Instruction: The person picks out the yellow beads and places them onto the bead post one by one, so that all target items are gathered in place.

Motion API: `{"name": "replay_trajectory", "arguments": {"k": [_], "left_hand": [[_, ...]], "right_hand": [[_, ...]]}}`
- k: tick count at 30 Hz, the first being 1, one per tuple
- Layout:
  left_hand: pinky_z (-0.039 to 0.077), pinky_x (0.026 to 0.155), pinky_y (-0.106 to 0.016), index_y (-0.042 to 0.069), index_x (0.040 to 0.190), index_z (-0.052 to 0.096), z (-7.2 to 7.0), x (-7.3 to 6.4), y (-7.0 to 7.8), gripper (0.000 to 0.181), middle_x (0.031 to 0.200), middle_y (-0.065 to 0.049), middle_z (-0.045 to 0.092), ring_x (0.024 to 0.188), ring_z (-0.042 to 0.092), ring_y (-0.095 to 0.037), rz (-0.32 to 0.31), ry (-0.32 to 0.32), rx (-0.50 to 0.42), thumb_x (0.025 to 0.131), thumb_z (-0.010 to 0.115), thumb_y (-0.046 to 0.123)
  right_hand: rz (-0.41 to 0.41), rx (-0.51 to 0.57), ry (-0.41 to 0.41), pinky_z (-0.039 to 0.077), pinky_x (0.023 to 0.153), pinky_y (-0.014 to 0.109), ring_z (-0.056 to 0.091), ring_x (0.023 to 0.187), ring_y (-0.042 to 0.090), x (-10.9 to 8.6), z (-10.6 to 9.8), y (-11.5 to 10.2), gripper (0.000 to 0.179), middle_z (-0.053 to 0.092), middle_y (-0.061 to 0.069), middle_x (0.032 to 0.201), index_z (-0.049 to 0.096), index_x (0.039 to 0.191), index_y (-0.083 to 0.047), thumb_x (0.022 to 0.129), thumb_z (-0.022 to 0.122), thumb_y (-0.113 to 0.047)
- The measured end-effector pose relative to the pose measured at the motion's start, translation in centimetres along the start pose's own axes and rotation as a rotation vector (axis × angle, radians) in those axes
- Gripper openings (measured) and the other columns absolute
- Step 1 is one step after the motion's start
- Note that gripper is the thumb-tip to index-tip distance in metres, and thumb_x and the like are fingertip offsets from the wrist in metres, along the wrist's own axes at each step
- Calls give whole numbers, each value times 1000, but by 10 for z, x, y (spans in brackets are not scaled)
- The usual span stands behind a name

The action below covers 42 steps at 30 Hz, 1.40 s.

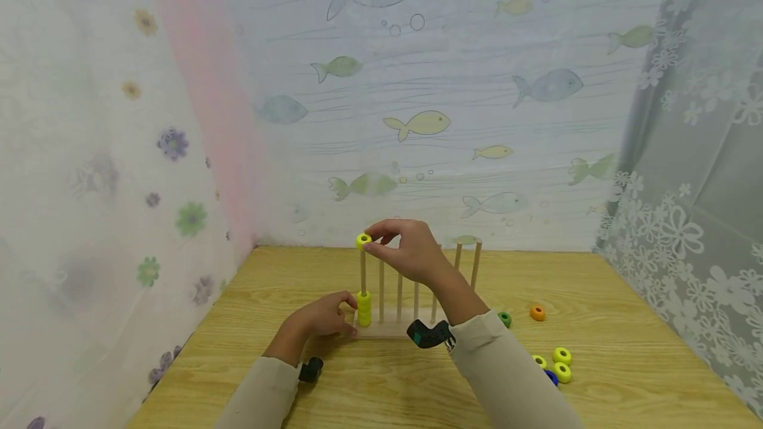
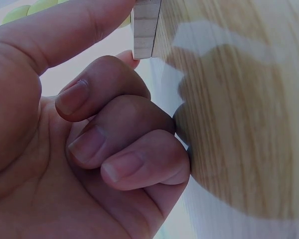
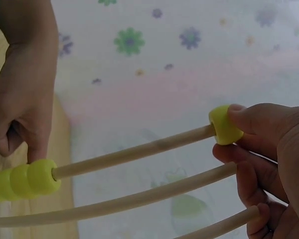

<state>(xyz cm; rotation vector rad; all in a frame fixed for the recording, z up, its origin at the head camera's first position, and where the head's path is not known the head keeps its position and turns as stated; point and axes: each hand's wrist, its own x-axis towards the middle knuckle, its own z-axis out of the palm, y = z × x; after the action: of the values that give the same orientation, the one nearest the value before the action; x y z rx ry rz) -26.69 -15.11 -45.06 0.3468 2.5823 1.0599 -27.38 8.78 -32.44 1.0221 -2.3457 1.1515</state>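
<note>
My right hand (image 1: 411,251) pinches a yellow bead (image 3: 223,128) between thumb and fingers, at the top of the leftmost wooden rod (image 1: 363,273). In the right wrist view the rod's tip reaches the bead's hole. Several yellow beads (image 1: 364,311) are stacked low on this same rod. The rods rise from a pale wooden base (image 1: 384,330). At its left end my left hand (image 1: 318,316) grips the base with thumb and index finger; the other fingers (image 2: 127,117) curl into the palm. The right hand's lower fingers are close to the neighbouring rod tips.
Right of the rack lie a green bead (image 1: 505,320) and an orange bead (image 1: 538,313). Nearer the front, yellow beads (image 1: 562,355) sit with a blue bead (image 1: 552,377), partly behind the right sleeve. Patterned curtains (image 1: 417,85) surround the wooden table (image 1: 626,323).
</note>
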Motion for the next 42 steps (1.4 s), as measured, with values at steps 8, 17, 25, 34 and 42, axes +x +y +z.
{"name": "replay_trajectory", "arguments": {"k": [8, 17, 25, 34, 42], "left_hand": [[36, 60, -32, 14, 126, 58, 0, 1, -1, 51, 70, -2, 49, 62, 41, -17, -2, 2, 1, 86, 87, 26], [37, 60, -32, 14, 126, 58, 0, 1, -2, 51, 70, -2, 49, 62, 41, -17, -6, 4, 2, 85, 87, 26], [37, 61, -32, 16, 126, 58, -1, 0, -1, 50, 72, -2, 50, 64, 42, -17, -15, 6, 8, 86, 87, 26], [38, 61, -32, 14, 128, 58, -2, 1, -2, 51, 72, -2, 51, 64, 43, -17, -13, -2, 7, 87, 86, 26], [38, 60, -32, 14, 128, 57, 0, 2, -3, 51, 71, -2, 50, 62, 43, -17, -9, -4, -3, 87, 86, 25]], "right_hand": [[11, 9, -8, 56, 78, 34, 67, 91, 6, -1, 0, -1, 20, 75, -11, 112, 79, 114, -23, 96, 77, -31], [23, -2, -3, 56, 77, 33, 67, 90, 6, 0, 1, -3, 20, 76, -11, 110, 79, 114, -22, 96, 77, -31], [30, -20, -2, 55, 74, 32, 67, 89, 5, 2, 1, -3, 20, 76, -11, 110, 79, 114, -23, 96, 77, -32], [33, -24, -7, 55, 73, 32, 66, 89, 6, 2, 2, -1, 19, 75, -12, 108, 79, 112, -23, 95, 77, -31], [44, -25, -18, 55, 74, 33, 66, 90, 6, 1, 2, 0, 20, 75, -13, 109, 79, 113, -24, 96, 77, -33]]}}
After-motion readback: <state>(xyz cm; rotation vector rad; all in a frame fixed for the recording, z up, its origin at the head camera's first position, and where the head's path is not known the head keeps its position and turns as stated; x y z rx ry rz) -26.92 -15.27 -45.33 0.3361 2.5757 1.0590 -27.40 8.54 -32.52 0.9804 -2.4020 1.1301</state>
